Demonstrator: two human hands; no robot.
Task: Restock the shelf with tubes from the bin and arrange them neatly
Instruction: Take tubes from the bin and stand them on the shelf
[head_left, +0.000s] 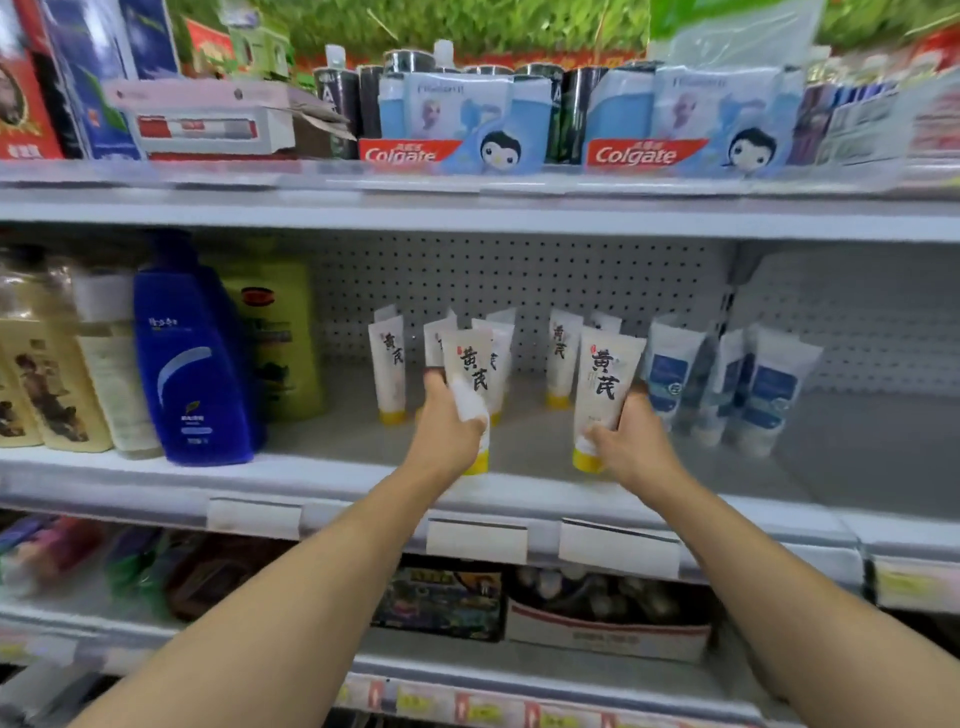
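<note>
While both arms reach over the front lip of the white metal middle shelf, each hand holds 1 cream-white plastic tube with black calligraphy and a yellow cap. The left hand has its fingers curled round the lower body of the left tube, cap end down, with the cap just above the shelf surface near the front edge. The right hand grips the right tube from the side and below, thumb across the lower front, the yellow cap at or just above the shelf; contact cannot be confirmed. Both held tubes stand upright, label facing outward.

Behind them, a back row of matching cream tubes stands cap-down near the perforated white back panel, in 2 loose groups with a gap between. Just right of the right tube stand several white tubes with blue labels, leaning slightly. At the left of the same shelf stands a tall dark-blue plastic bottle, with cream-coloured bottles beside it. Blank white price-tag holders hang on the shelf's front rail. On the upper shelf sit red-and-blue Colgate packs.
</note>
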